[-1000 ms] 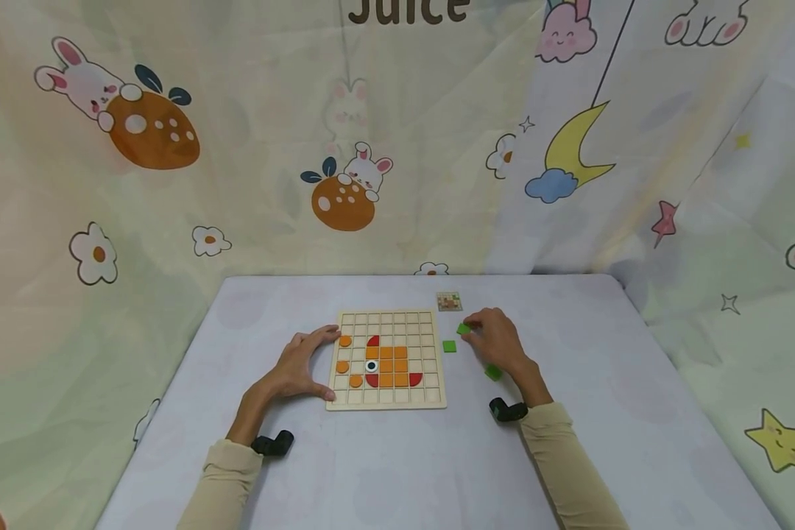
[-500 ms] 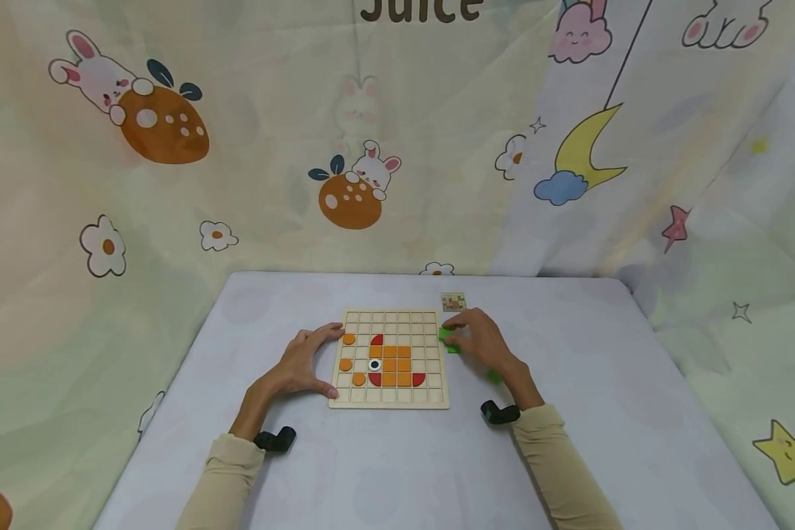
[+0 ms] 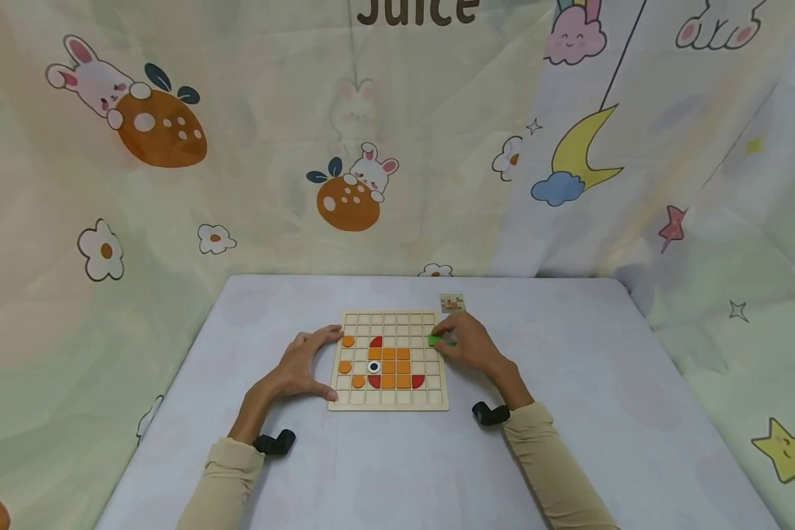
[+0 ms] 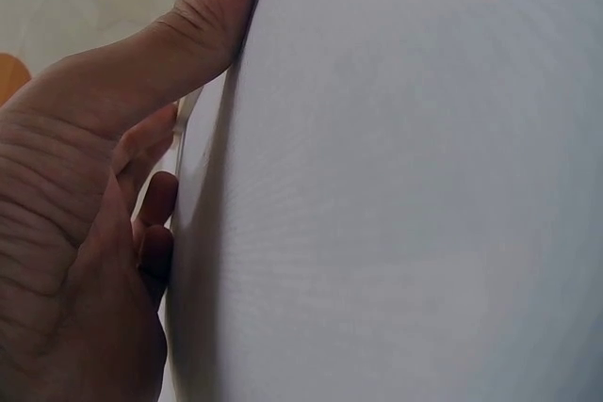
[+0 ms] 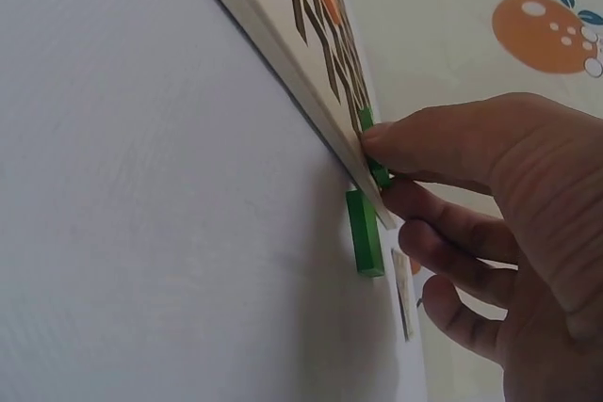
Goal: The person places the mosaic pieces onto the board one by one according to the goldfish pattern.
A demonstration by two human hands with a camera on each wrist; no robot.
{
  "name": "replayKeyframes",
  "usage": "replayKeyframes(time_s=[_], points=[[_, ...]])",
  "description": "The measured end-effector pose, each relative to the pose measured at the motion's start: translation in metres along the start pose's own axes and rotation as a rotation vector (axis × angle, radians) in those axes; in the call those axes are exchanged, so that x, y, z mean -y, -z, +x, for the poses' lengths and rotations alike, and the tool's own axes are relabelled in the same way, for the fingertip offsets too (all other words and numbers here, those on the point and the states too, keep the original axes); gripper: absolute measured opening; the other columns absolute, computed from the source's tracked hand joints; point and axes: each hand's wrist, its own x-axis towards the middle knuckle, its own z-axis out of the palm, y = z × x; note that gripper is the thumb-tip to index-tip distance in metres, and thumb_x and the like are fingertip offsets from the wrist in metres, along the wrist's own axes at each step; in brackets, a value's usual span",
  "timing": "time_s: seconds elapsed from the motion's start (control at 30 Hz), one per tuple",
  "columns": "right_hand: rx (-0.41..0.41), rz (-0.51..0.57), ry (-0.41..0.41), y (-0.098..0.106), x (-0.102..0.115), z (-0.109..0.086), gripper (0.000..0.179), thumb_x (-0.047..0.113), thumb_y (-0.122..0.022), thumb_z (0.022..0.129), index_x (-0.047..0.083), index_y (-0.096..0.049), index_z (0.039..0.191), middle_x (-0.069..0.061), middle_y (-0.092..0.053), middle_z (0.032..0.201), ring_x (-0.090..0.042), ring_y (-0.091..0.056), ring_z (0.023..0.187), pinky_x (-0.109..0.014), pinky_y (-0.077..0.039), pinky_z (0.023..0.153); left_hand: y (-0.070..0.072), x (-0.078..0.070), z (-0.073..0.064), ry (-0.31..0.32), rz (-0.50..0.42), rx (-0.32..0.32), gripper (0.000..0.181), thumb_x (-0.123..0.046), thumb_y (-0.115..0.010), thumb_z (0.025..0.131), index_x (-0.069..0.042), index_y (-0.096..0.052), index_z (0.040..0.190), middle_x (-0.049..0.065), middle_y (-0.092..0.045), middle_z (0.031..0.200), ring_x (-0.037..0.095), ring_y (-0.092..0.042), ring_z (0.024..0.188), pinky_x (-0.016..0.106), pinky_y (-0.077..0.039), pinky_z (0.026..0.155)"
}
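My right hand pinches a green square tile between thumb and fingers, over the right edge of a wooden grid board. In the right wrist view, another green tile lies on the table beside the board's edge, just below the fingers. My left hand spans the board's left side, thumb at the near corner and fingers farther up, touching the edge. On the board, orange squares, red rounded pieces and a black-and-white eye piece form a fish-like figure. Orange discs sit left of it.
A small picture card lies behind the board, just beyond my right hand. The white table runs back to a printed cloth backdrop. A black wrist device sits on each forearm.
My right hand has carried the green tile leftward from the table to the board's right edge. The other green tiles are now mostly hidden in the head view. My left hand stays put.
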Motion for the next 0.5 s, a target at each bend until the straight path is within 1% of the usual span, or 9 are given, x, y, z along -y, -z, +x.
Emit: replayKeyframes(time_s=[0.1,0.27,0.4,0.43,0.5], points=[[0.002,-0.002,0.003,0.001,0.003,0.000,0.019,0.009,-0.086,0.090,0.005,-0.085,0.109,-0.006,-0.082,0.105,-0.025,-0.069,0.101,-0.050,-0.053,0.106,0.000,0.000,0.000,0.001,-0.002,0.002,0.128,-0.054,-0.108,0.053,-0.015,-0.052,0.162,0.006,-0.044,0.175,0.031,-0.050,0.128,0.057,-0.040,0.107],[0.017,-0.033,-0.005,0.002,0.003,0.002,0.020,0.011,-0.086,0.090,0.007,-0.086,0.110,-0.004,-0.083,0.107,-0.020,-0.068,0.100,-0.048,-0.054,0.103,-0.001,0.000,0.001,0.022,-0.023,0.022,0.130,-0.054,-0.108,0.053,-0.018,-0.050,0.164,0.004,-0.041,0.177,0.032,-0.048,0.134,0.060,-0.037,0.112],[0.018,-0.017,-0.035,0.003,0.004,0.005,0.020,0.009,-0.087,0.088,0.006,-0.086,0.108,-0.005,-0.084,0.105,-0.026,-0.073,0.105,-0.051,-0.052,0.111,-0.001,0.001,0.001,0.026,-0.027,0.023,0.130,-0.053,-0.108,0.054,-0.018,-0.049,0.164,0.004,-0.041,0.177,0.034,-0.047,0.137,0.062,-0.037,0.113],[0.017,-0.004,-0.048,0.003,0.005,0.007,0.020,0.007,-0.088,0.087,0.006,-0.086,0.107,-0.005,-0.085,0.104,-0.029,-0.074,0.112,-0.052,-0.050,0.116,-0.001,0.000,0.001,0.027,-0.030,0.022,0.130,-0.053,-0.108,0.054,-0.018,-0.049,0.164,0.003,-0.041,0.177,0.035,-0.047,0.138,0.063,-0.037,0.113],[0.017,0.028,-0.070,0.003,0.006,0.011,0.019,0.005,-0.089,0.085,0.005,-0.087,0.104,-0.007,-0.085,0.102,-0.035,-0.075,0.116,-0.055,-0.043,0.124,-0.001,0.000,0.001,0.029,-0.030,0.023,0.128,-0.053,-0.108,0.055,-0.019,-0.050,0.164,0.003,-0.040,0.177,0.035,-0.046,0.139,0.064,-0.037,0.114]])
